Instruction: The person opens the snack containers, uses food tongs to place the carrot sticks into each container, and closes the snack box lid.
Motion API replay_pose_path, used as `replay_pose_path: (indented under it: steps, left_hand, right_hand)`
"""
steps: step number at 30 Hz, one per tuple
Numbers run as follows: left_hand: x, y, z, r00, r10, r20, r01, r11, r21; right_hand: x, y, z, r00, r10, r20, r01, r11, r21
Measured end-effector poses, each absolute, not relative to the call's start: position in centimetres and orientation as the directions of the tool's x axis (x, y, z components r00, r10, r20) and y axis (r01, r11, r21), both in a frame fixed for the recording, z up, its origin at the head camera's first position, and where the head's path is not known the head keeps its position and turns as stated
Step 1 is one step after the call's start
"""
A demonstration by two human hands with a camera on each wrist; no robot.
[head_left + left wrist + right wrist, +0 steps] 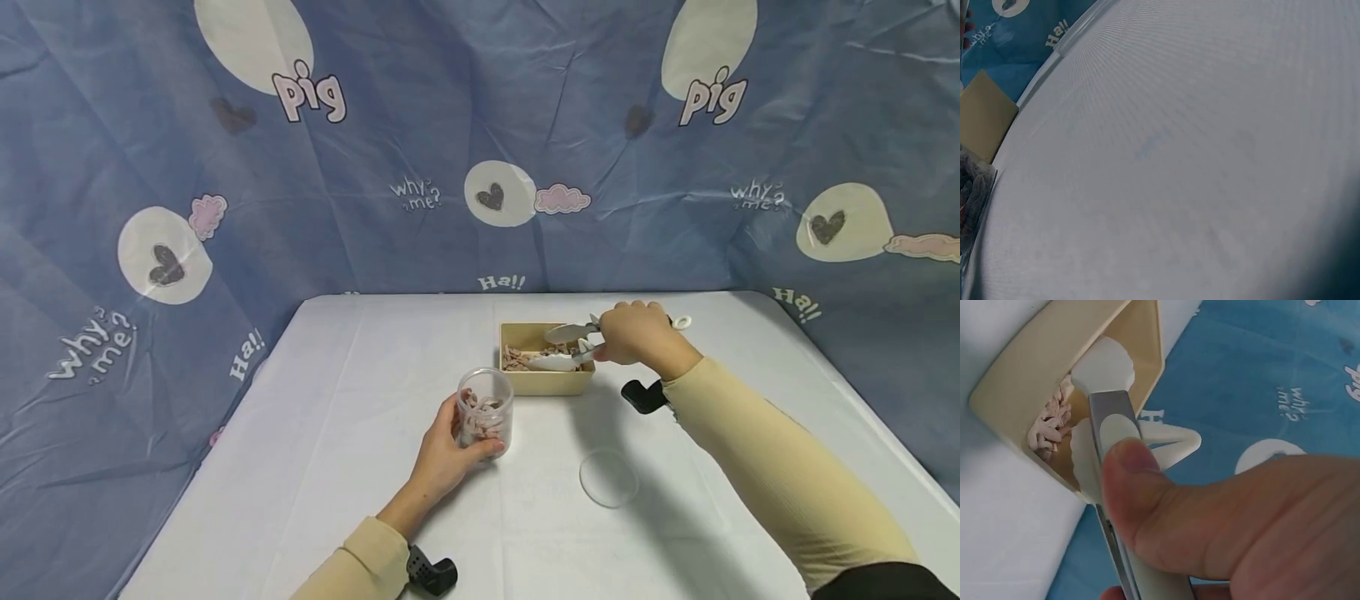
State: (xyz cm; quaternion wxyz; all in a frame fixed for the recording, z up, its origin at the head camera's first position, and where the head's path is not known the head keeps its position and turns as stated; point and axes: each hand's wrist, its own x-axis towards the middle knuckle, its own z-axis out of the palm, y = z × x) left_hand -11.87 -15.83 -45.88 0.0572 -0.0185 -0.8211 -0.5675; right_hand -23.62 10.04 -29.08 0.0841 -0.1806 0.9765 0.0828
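**Tongs in the box, jar in the other hand: mid-scoop (I think)**

So I'm at the white-covered table. Middle of the frame, my left hand has its fingers curled round a clear jar. Just above and right of that, my right hand has its fingers wrapped round the tongs, which reach into the tan box.

My read: the step in hand is working the tongs among the small pieces in the box. The jaws are spread and I can't see anything between them. Pieces sit in both containers, so I can't tell for sure which way they're travelling. Seems to me the next move calls for getting both tips around a few bits, a light squeeze, and a lift clear of the box wall, with the jar held steady.

Materials, for the nerds: the jar is see-through, probably plastic, round with a thick rim. The box is rectangular, matte, smooth-walled. The tongs have grey metal-looking arms, pale grips, broad white heads with wavy edges, and a white V-shaped bit poking out the side. The pieces are pinkish-brown, knobbly, curled. The clear disc lower right, thin and round, is probably the jar's lid.
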Motion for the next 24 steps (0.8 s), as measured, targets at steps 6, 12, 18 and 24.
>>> replay_pose_path:
  steps: [6,12,18,24]
  left_hand:
    - [-11.8,-15.7,-45.9,-0.993,-0.036,0.114,0.095,0.348,0.933]
    - [-11.8,-15.7,-45.9,-0.992,-0.043,0.117,0.096,0.338,0.936]
    - [-11.7,-15.7,-45.8,-0.991,-0.041,0.124,0.103,0.339,0.935]
    - [-11.7,-15.7,-45.8,-0.991,-0.038,0.126,0.106,0.341,0.934]
  right_hand:
    - [-23.9,8.8,-29.1,-0.92,-0.327,-0.217,-0.363,0.919,0.155]
    - [-23.9,7.7,-29.2,-0.918,-0.331,-0.217,-0.371,0.911,0.182]
    - [-23.9,7.5,-29.4,-0.923,-0.32,-0.214,-0.359,0.916,0.179]
    - [-23.6,8.2,-29.0,-0.926,-0.311,-0.213,-0.35,0.92,0.176]
